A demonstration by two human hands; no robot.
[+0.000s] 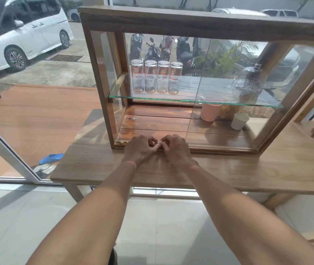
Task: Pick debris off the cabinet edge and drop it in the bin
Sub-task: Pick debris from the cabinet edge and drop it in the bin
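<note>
The fingertips of both hands curl narrowly together over a small pale bit of debris [158, 143], pinching at it on the cabinet's [102, 88] front bottom edge, toward its left corner. The left hand [140, 150] and right hand [175, 149] nearly touch, knuckles up. The cabinet stands on a wooden table [248, 169]; four glasses [156, 76] line its glass shelf [190, 99]. No bin shows.

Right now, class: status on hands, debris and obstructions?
Left hand and right hand pinching at the cabinet edge. Debris barely visible between fingertips. Bin unseen. Nothing obstructing.
</note>
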